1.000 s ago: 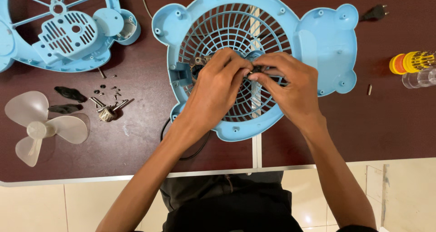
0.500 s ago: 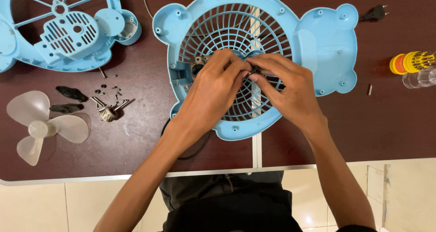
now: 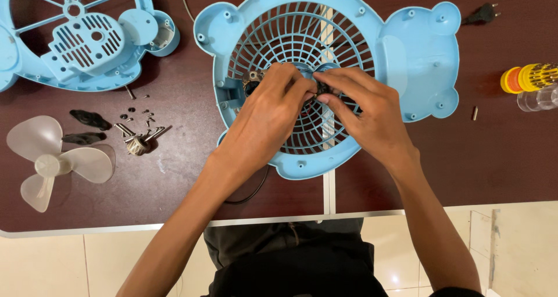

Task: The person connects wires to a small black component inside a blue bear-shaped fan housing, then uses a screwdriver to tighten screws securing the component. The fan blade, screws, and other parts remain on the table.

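A light blue fan housing (image 3: 407, 47) with a round grille lies flat on the dark brown table (image 3: 186, 175). My left hand (image 3: 264, 120) and my right hand (image 3: 363, 114) meet over the grille's centre. Their fingertips pinch a small dark part (image 3: 318, 89), mostly hidden by the fingers. A bit of metal motor (image 3: 253, 78) shows just left of my left fingers.
The other blue housing half (image 3: 81, 41) lies at the far left. A translucent white fan blade (image 3: 52, 160) rests at the left edge, with small screws and metal bits (image 3: 138, 137) beside it. A black plug (image 3: 481, 13) and a yellow screwdriver bit set (image 3: 526, 78) sit at the right.
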